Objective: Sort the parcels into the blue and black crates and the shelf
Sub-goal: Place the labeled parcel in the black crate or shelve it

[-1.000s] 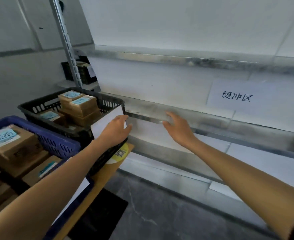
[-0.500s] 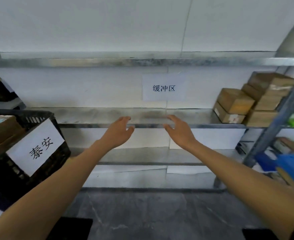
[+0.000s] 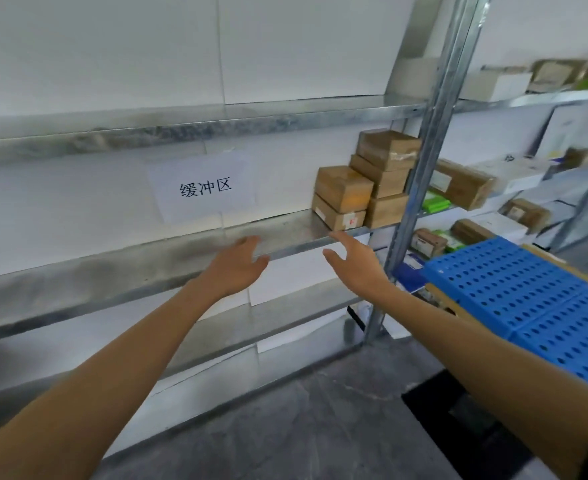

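Observation:
A metal shelf (image 3: 123, 268) runs across the view, with a white paper sign (image 3: 204, 187) on the wall behind it. Several brown cardboard parcels (image 3: 365, 181) are stacked at the shelf's right end. My left hand (image 3: 237, 268) and my right hand (image 3: 356, 265) are stretched out in front of the shelf's front edge, palms facing each other, fingers relaxed. Neither holds anything. The right hand is just below and in front of the lowest parcel. A blue perforated crate surface (image 3: 535, 299) lies at the right, behind my right forearm.
A steel upright post (image 3: 420, 188) divides this bay from a neighbouring rack (image 3: 514, 188) with white, brown and green boxes. Lower shelf boards (image 3: 251, 327) sit below. The floor is grey stone with a black mat (image 3: 459, 420) at the bottom right.
My view has swung right: the black and blue crates with parcels left the frame, and the stacked parcels, the post and the blue perforated surface came in. Both hands stay out, holding nothing.

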